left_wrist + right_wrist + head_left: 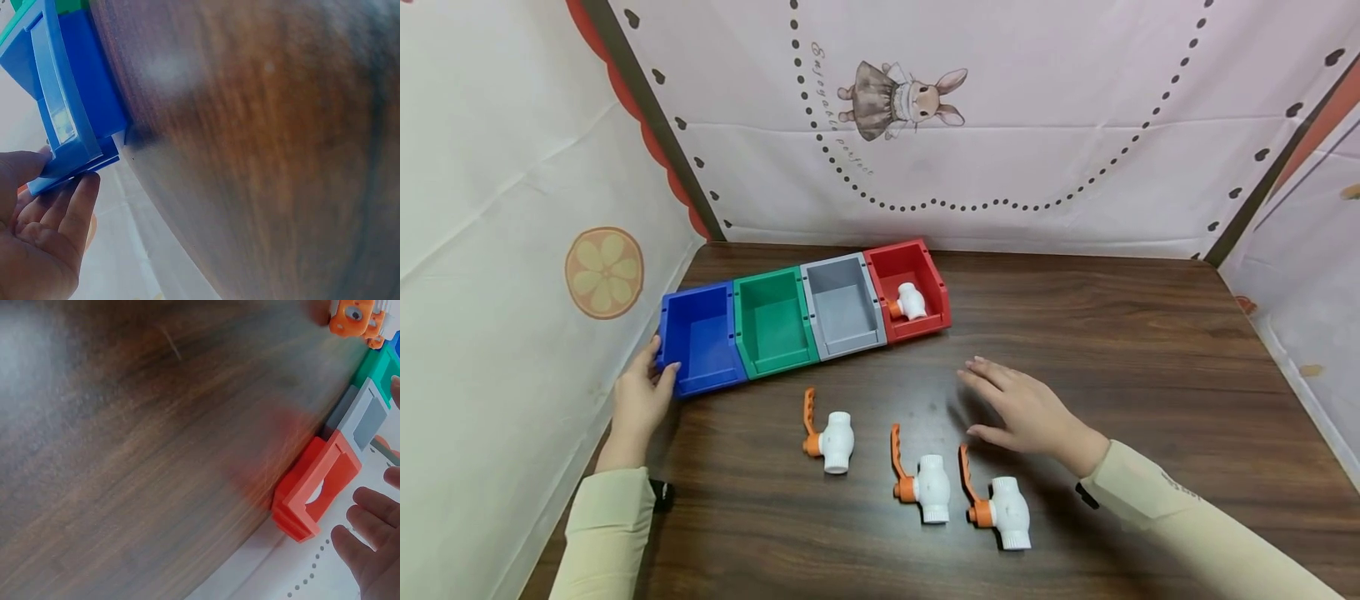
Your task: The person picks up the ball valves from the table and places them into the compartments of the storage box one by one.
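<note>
My left hand (642, 396) grips the outer left side of the blue bin (702, 342), thumb over its front rim and fingers along its side, as the left wrist view also shows. My right hand (1026, 408) hovers with fingers spread, above the table and to the right of the bins, holding nothing. Three white ball valves with orange lever handles lie in front of the bins: a left valve (837, 442), a middle valve (933, 489) and a right valve (1010, 512), the last closest to my right hand. Another white valve (912, 301) sits inside the red bin (936, 321).
A green bin (775, 325) and a grey bin (844, 308) join the blue and red ones in a slanted row on the dark wooden table (1112, 333). White printed cloth (1037, 150) hangs behind and at both sides.
</note>
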Tool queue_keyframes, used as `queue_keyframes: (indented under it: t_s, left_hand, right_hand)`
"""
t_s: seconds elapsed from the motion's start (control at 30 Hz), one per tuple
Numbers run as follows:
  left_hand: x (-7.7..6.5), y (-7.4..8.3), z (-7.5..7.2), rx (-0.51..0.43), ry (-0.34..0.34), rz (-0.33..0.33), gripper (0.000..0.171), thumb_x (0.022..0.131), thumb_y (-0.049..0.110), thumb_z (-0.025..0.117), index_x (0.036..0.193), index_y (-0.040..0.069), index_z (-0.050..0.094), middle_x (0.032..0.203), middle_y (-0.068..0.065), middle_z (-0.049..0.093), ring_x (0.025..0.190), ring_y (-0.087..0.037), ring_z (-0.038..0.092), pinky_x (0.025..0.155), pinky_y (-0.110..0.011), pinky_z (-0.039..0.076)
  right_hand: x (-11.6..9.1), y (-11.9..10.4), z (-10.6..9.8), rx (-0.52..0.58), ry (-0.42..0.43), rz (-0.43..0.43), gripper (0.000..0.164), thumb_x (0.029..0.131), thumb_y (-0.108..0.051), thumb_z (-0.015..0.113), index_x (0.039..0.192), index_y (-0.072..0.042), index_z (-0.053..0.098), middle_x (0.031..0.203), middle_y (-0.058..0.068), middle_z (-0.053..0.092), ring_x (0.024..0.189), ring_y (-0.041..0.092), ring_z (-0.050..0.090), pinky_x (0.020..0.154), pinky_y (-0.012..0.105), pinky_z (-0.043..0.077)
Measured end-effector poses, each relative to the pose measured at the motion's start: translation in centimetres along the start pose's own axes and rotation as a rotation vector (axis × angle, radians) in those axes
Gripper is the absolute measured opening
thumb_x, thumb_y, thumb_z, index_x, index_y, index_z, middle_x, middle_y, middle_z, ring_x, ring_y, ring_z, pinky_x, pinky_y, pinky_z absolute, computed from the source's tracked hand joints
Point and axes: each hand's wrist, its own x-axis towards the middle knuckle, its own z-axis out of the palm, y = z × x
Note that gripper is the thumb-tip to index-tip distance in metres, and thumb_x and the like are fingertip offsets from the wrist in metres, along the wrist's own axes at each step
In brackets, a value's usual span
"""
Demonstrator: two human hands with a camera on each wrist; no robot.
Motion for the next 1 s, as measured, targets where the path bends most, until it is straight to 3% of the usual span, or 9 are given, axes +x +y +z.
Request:
queue_keyframes:
  t_s: [0.4,0.57,1.0]
  left_hand:
    - [0.0,-0.3,0.2,0.017,-0.001,0.011,0.052,0.093,0.005,0.058,0.141,-0.005,0.04,0.134,-0.033,0.047,0.11,-0.05,0.055,0.089,-0.055,0.049]
    - [0.2,-0.2,0.2,0.011,0.006,0.011,0.053,0.092,0.003,0.058,0.141,-0.005,0.04,0.135,-0.032,0.047,0.11,-0.05,0.055,0.089,-0.054,0.049]
    - [0.1,-0.4,0.2,-0.004,0.014,0.018,0.053,0.092,0.002,0.058,0.141,-0.005,0.041,0.136,-0.031,0.047,0.111,-0.05,0.055,0.09,-0.054,0.049]
  right_hand:
    - [-1.6,-0.7,0.1,0.01,0.071,-0.039,0.075,0.072,-0.038,0.08,0.132,-0.002,0.052,0.129,0.02,0.056,0.122,0.034,0.053,0.09,0.047,0.053]
    - [-2.4,-0.9,-0.1,0.012,0.051,-0.029,0.077,0.069,-0.036,0.082,0.132,-0.002,0.053,0.13,0.019,0.056,0.121,0.033,0.054,0.086,0.047,0.054]
    - [-4.5,-1.7,-1.0,0.077,-0.051,0.019,0.077,0.074,-0.045,0.078,0.132,-0.001,0.052,0.134,0.02,0.054,0.118,0.032,0.056,0.082,0.045,0.056]
